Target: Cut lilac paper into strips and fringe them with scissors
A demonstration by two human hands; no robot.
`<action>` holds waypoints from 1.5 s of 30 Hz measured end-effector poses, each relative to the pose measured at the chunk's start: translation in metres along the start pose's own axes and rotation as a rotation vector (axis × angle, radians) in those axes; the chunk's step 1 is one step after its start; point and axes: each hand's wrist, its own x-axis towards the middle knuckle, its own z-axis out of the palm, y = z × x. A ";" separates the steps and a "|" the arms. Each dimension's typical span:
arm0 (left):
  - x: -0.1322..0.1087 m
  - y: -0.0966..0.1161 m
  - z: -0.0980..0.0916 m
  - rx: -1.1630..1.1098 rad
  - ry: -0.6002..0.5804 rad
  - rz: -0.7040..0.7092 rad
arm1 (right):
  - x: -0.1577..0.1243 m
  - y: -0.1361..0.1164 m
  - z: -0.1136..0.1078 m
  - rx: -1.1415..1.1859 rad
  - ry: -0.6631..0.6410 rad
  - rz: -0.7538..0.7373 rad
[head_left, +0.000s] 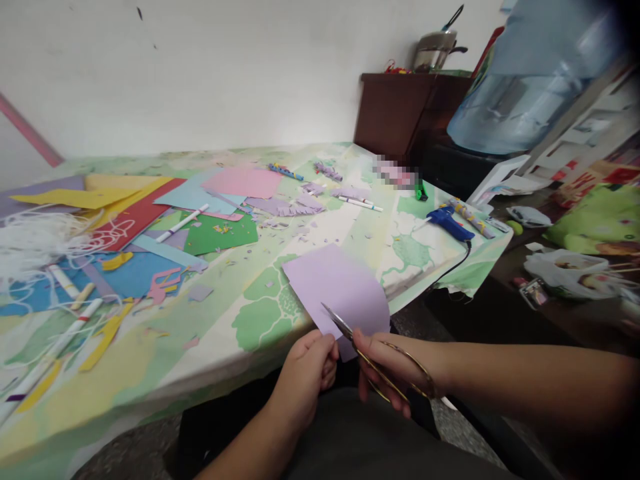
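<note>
Lettering: white characters on a red package (pixel 600 180), far right of the lilac paper sheet and beyond it, too blurred to read. Gold-handled metal scissors (pixel 345 329) lie over the near part of the plain lilac paper sheet (pixel 340 287); long axis oblique, tips pointing leftward and away from the wearer, handle loops toward the wearer and to the right. Blades silver, slim and tapered, nearly together; cannot tell whether one passes beneath the sheet. Right hand (pixel 387 363) is wrapped around the scissors at the loops. Left hand (pixel 307 370) pinches the sheet's near edge between thumb and fingers. Sheet: matte, flat on its left portion, right side curving downward, held at the edge of the table (pixel 200 347). Left of sheet: tangled white string (pixel 35 240) and a dark green paper piece (pixel 235 233). Beyond sheet: fringed lilac paper strips (pixel 303 205). Right of and beyond sheet: blue glue gun (pixel 453 223) with black cord; farther off, large translucent blue water bottle (pixel 510 107).
</note>
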 end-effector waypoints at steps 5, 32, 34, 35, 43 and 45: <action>0.002 -0.002 -0.001 0.016 0.006 -0.015 | 0.003 -0.003 0.002 0.076 -0.009 -0.014; 0.005 -0.001 -0.003 0.026 -0.001 -0.045 | 0.015 -0.001 0.005 -0.192 0.102 0.005; 0.004 -0.001 -0.003 0.018 0.002 -0.055 | 0.015 0.000 0.005 -0.205 0.101 -0.007; 0.004 -0.001 -0.003 0.016 0.007 -0.058 | 0.015 0.000 0.005 -0.213 0.099 -0.011; 0.003 -0.003 -0.004 0.013 0.005 -0.060 | 0.012 -0.006 0.004 -0.347 0.114 0.029; 0.002 -0.003 -0.004 0.002 0.004 -0.059 | 0.013 -0.005 0.004 -0.353 0.121 0.033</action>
